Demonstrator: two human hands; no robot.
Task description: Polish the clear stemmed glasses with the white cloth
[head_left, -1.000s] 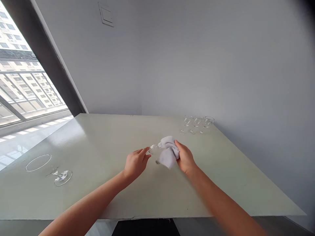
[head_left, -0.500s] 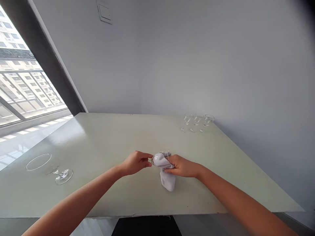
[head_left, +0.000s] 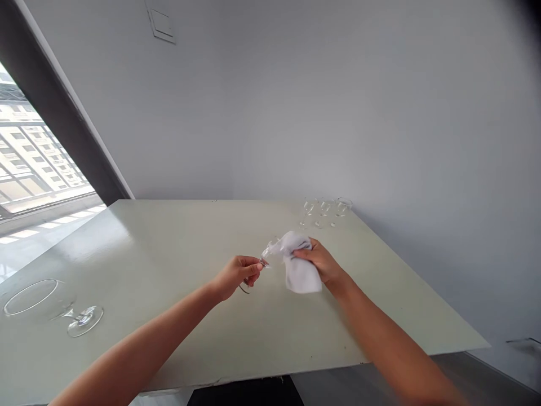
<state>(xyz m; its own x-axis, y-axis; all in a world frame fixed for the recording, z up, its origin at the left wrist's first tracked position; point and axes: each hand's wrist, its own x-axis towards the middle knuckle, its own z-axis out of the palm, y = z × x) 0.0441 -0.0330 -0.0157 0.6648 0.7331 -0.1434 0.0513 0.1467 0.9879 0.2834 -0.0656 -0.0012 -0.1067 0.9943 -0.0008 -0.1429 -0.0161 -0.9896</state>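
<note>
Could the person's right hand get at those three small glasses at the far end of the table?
Probably, once freed: the right hand grips a white cloth on a stemmed glass, and the three small glasses stand beyond it with nothing visibly between.

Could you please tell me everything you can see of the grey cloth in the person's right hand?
The cloth is a soft-looking, pale grey fabric with no visible pattern. It is crumpled rather than folded: its upper part is gathered in the right hand, and its lower part hangs in a loose bunch over the table top. Whether it touches the table cannot be told. Its left side lies against the clear bowl of a stemmed glass, which the left hand holds by the stem.
</note>
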